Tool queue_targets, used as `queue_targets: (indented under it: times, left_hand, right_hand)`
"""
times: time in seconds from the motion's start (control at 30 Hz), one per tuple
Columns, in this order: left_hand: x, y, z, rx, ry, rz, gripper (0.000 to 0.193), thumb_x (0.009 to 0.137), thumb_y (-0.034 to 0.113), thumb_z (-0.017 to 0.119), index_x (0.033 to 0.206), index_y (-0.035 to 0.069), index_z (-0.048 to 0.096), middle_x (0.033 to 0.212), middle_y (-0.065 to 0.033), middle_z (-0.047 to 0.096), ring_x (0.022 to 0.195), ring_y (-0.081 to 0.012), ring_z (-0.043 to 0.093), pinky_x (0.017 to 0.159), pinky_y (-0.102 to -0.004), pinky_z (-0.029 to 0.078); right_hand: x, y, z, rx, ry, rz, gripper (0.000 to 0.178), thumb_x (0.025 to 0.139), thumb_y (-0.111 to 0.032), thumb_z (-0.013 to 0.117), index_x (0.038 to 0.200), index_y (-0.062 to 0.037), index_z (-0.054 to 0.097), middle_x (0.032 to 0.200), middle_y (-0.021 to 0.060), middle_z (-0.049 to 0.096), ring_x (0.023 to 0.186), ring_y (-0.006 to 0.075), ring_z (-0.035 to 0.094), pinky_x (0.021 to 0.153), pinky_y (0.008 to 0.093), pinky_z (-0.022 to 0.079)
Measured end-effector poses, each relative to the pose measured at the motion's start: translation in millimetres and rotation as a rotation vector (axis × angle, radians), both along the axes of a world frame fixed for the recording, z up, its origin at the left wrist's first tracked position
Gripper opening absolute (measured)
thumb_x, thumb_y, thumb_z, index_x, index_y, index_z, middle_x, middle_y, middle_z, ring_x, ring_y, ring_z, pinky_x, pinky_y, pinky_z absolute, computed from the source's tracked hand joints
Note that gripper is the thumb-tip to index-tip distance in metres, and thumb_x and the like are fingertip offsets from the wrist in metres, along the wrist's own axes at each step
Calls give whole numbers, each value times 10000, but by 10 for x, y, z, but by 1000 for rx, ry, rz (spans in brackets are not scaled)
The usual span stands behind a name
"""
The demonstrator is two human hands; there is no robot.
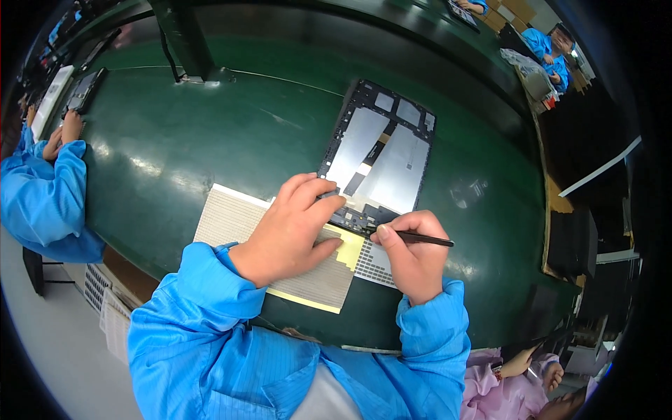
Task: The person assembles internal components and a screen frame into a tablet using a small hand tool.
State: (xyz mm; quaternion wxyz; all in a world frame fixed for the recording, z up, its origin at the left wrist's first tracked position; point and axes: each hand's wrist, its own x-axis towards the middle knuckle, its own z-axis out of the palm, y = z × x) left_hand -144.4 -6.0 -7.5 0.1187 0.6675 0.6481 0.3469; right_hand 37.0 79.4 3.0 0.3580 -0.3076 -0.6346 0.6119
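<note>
An opened tablet [392, 182] lies on the green bench in front of me, its silver inside plates and a dark ribbon cable [372, 162] showing. My left hand [297, 220] rests with fingers stretched out at the tablet's near left edge, its thumb over a beige sheet of small strips [308, 285] with yellow backing. In my right hand [418, 259] is a pair of slim black tweezers [428, 240], pinched between thumb and fingers. Their tip points at the circuit board [350, 215] along the tablet's near end; the fingers partly hide it. A white sheet with dark squares [376, 263] lies partly under the yellow one.
A green metal post [183, 42] stands on the far side of the bench. At the left, a co-worker in a blue sleeve [52, 192] handles a dark device [87, 89]. A person in pink [504, 388] sits at lower right. Clear film [470, 192] lies right of the tablet.
</note>
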Motion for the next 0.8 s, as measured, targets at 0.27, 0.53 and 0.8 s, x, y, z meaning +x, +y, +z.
queue_targets:
  times: [0.27,0.53,0.8]
  left_hand:
    - [-15,14,-5,25,2,-15,550,613,106,751,1110,46,524,1179,-177,454,1149,-410,384,966,-460,357]
    - [-7,11,-2,22,5,-17,555,617,107,746,1121,46,520,1181,-181,451,1151,-412,383,967,-460,356]
    - [-3,-8,2,19,12,-17,554,621,107,742,1124,46,516,1184,-180,449,1153,-412,380,970,-460,354]
  right_hand:
    - [-23,26,-19,60,-100,53,133,811,4,640,850,8,514,787,63,579,746,100,565,648,234,486]
    - [27,67,-47,539,-228,136,158,781,17,664,855,6,525,784,53,571,770,119,558,655,256,489]
    - [104,6,13,2,-35,-35,119,815,9,632,849,7,519,783,65,589,715,100,566,649,235,482]
